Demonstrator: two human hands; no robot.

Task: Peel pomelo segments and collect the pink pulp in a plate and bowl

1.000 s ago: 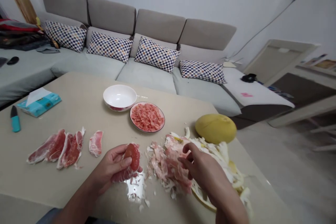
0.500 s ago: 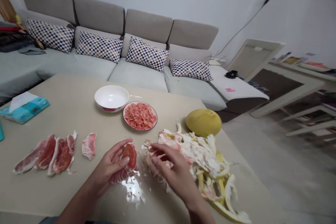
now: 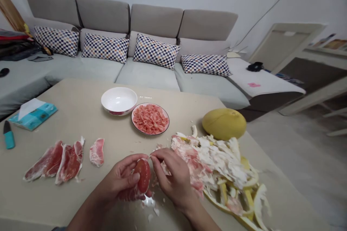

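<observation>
My left hand (image 3: 123,178) is wrapped round a red pomelo segment (image 3: 143,175), its flesh partly bared and pale membrane hanging below. The fingertips of my right hand (image 3: 173,177) are pinched at the segment's upper edge, on a bit of white membrane (image 3: 148,157). To the left lie peeled-open pomelo segments (image 3: 69,160) and one smaller piece (image 3: 97,152). Beyond my hands, a dark-rimmed plate (image 3: 132,124) is heaped with pink pomelo pulp (image 3: 150,118). Beside my right hand spreads a pile of white pith and yellow peel (image 3: 219,162).
A white bowl (image 3: 119,101) touches or nearly touches the plate. A whole yellow pomelo (image 3: 224,123) sits behind the peel pile. At the table's left are a tissue pack (image 3: 35,113) and a teal-handled knife (image 3: 9,139). A grey sofa (image 3: 148,77) stands behind the table (image 3: 78,112).
My right hand has moved from over the peel scraps to the segment and closed in a pinch at its top edge. The left hand keeps its hold. The view has shifted left.
</observation>
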